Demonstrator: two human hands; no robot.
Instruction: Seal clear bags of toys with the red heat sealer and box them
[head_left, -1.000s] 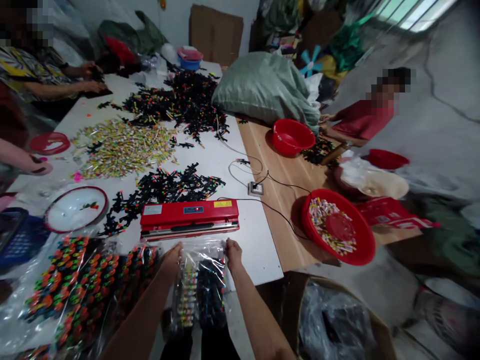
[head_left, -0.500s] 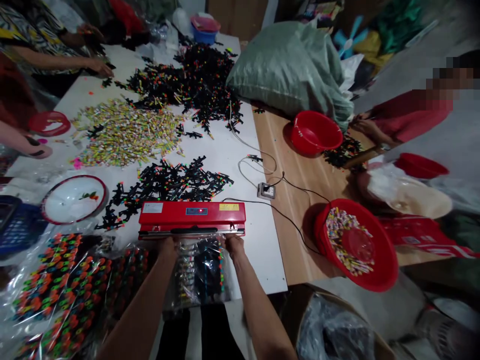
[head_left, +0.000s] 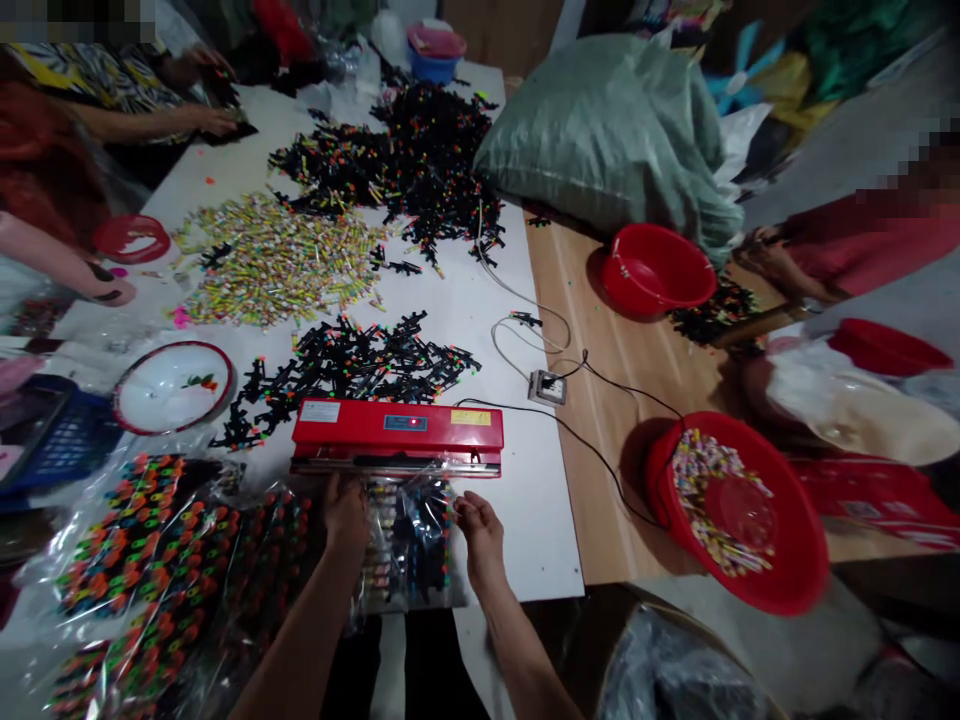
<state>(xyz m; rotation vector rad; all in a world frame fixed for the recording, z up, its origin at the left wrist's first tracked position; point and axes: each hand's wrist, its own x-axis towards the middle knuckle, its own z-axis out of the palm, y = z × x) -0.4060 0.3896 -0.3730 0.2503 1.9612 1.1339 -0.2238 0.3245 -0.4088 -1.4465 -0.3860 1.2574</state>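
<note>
In front of me lies a clear plastic bag point(head_left: 424, 535) packed with black toy guns and rows of small colourful tubes. Its top edge lies against the front of a red heat sealer point(head_left: 397, 430) with a lit indicator. My left hand point(head_left: 346, 515) is closed at the bag's upper left corner, fingertips just below the sealer's bar. At the upper right corner my right hand point(head_left: 480, 530) pinches the film with curled fingers, slightly away from the sealer. Left of my forearm, filled bags point(head_left: 172, 560) with orange and green pieces are laid out.
Beyond the sealer are piles of black toy guns point(head_left: 360, 360) and yellowish tubes point(head_left: 277, 260). An enamel basin point(head_left: 172, 390) stands left, a red tub of tubes point(head_left: 795, 560) right. A power socket point(head_left: 547, 386) trails cables. Co-workers' hands point(head_left: 214, 120) point(head_left: 780, 260) work at both sides.
Both hands have drawn back from the sealer's front edge, the right one further, with its fingers now turned up at the bag's corner. The view has shifted slightly left.
</note>
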